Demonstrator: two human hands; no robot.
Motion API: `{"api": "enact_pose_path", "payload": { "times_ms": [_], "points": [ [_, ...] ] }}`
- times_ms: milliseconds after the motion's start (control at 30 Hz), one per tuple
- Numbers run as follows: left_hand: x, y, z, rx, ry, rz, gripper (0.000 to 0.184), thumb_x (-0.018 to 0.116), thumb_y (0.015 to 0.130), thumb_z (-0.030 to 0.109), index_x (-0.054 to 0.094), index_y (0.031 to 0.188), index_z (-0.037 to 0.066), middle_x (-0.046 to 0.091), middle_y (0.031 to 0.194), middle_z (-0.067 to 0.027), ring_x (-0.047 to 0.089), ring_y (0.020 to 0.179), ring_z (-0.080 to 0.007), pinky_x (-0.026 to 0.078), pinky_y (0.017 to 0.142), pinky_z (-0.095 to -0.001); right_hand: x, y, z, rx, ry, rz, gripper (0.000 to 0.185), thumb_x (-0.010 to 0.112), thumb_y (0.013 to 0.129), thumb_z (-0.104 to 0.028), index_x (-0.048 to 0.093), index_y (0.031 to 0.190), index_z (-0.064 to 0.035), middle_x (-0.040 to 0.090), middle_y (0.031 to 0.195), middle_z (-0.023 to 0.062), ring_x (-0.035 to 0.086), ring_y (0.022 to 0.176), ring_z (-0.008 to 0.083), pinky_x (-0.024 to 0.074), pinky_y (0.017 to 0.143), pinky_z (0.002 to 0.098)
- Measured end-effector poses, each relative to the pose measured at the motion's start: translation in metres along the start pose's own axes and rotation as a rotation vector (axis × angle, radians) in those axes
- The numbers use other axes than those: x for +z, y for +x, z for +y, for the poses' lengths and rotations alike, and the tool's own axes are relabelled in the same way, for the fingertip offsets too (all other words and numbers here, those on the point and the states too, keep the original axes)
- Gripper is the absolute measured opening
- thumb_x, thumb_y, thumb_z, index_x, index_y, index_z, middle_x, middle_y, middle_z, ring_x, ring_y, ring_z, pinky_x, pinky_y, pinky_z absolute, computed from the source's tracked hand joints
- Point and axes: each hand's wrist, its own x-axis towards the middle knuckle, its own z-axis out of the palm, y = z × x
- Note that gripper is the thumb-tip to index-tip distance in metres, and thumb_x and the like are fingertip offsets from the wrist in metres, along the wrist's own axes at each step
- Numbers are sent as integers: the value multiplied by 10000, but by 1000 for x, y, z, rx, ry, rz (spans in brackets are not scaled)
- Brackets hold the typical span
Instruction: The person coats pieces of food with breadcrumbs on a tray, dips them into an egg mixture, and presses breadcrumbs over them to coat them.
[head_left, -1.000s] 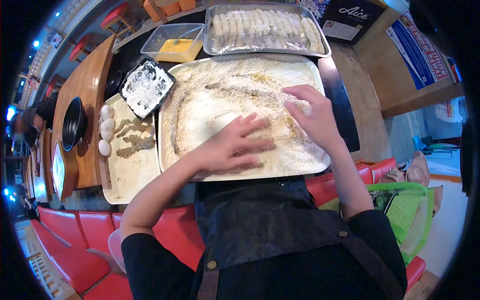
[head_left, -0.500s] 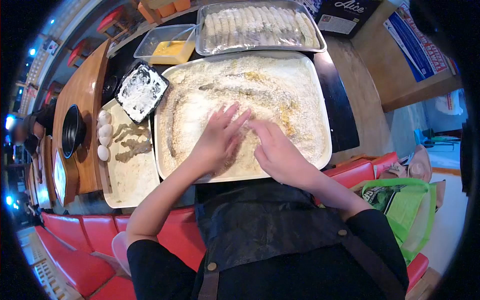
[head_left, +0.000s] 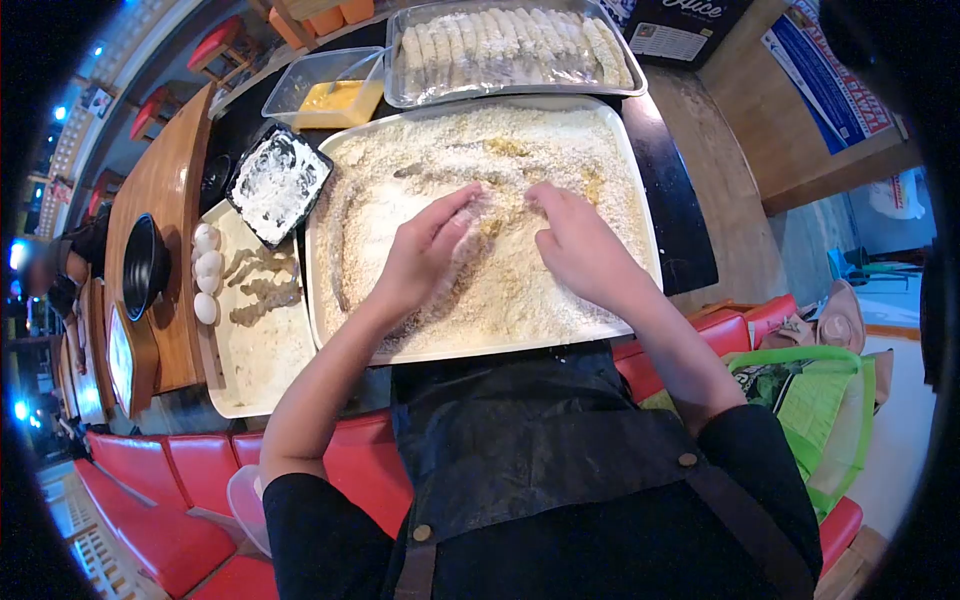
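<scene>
A wide cream tray (head_left: 655, 240) holds a deep layer of breadcrumbs (head_left: 520, 290). My left hand (head_left: 428, 250) is in the crumbs near the middle, its fingers pressed together and curved around crumbs. Opposite it, a short gap away, my right hand (head_left: 588, 245) curls its fingers down into the crumbs. Just beyond my hands lies a long, partly coated shrimp (head_left: 430, 172), its far part buried under crumbs. Another long shrimp (head_left: 338, 262) runs along the tray's left side. Yellow, egg-like clumps (head_left: 508, 147) dot the crumbs.
Behind stands a metal tray (head_left: 620, 92) of coated shrimp in a row. Left of it are a plastic tub (head_left: 292, 92) with yellow liquid and a black container (head_left: 280, 187) of white flour. A smaller tray (head_left: 262, 370) holds uncoated shrimp (head_left: 265, 295); eggs (head_left: 207, 285) lie along its left edge.
My hands have moved apart, and the left hand's spread fingers have drawn together. Crumbs between them are more exposed, with a yellow clump showing there.
</scene>
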Motion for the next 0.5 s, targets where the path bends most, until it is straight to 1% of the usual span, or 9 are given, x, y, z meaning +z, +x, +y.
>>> {"api": "enact_pose_path", "payload": {
  "times_ms": [67,133,167,233,267,300,333,400,500],
  "points": [
    [1,-1,-3,-78,-392,-16,447,464,1012,231,447,1419,47,508,1407,-159,461,1324,-258,332,1112,-344,-1,-4,-3,-10,28,3,403,486,812,19,497,1215,12,593,1125,243,553,1107,410,424,987,449],
    [-2,-5,9,-83,-434,-132,528,455,1008,296,376,1464,40,431,1474,-152,380,1383,-277,263,1153,-383,0,-8,0,-74,86,70,386,491,815,17,528,1199,4,618,1102,229,582,1066,399,445,956,444],
    [-4,-7,16,-87,-454,-189,572,450,1007,328,341,1487,37,393,1507,-149,339,1412,-287,229,1173,-403,-2,-8,0,-49,130,74,361,504,817,3,536,1177,7,617,1089,228,584,1054,397,451,944,450],
    [-6,-11,29,71,98,-323,582,474,991,325,339,1498,72,350,1534,-147,299,1430,-316,219,1178,-418,-11,-7,-3,1,214,85,314,529,822,-26,552,1133,12,614,1065,227,588,1029,392,463,918,461],
    [-6,-13,32,152,377,-386,589,485,983,324,337,1503,90,328,1548,-146,279,1439,-330,213,1180,-425,-11,-5,0,-63,176,156,308,527,819,-20,563,1124,10,617,1068,224,591,1030,386,465,919,454],
    [1,-14,24,308,589,-394,556,486,969,312,399,1443,35,299,1544,-183,265,1430,-384,234,1163,-465,-9,-3,6,-127,136,230,303,525,817,-13,574,1115,8,621,1071,221,595,1032,380,468,920,447],
    [9,-18,23,365,830,-417,583,499,958,336,383,1449,44,277,1555,-168,235,1441,-384,228,1160,-487,-9,-1,10,-191,95,302,298,523,815,-7,585,1106,6,625,1074,218,598,1034,375,470,920,440],
    [17,-21,25,385,999,-397,608,486,962,350,349,1465,37,258,1563,-171,223,1446,-380,210,1167,-479,-12,3,14,-197,110,341,295,524,812,1,599,1097,4,627,1084,211,602,1037,368,471,923,431],
    [18,-21,22,339,1002,-402,666,445,969,436,304,1499,58,226,1583,-145,183,1464,-371,186,1180,-492,-14,4,16,-181,131,361,291,526,811,7,614,1088,2,631,1086,204,604,1047,363,469,935,419]
  ]
}}
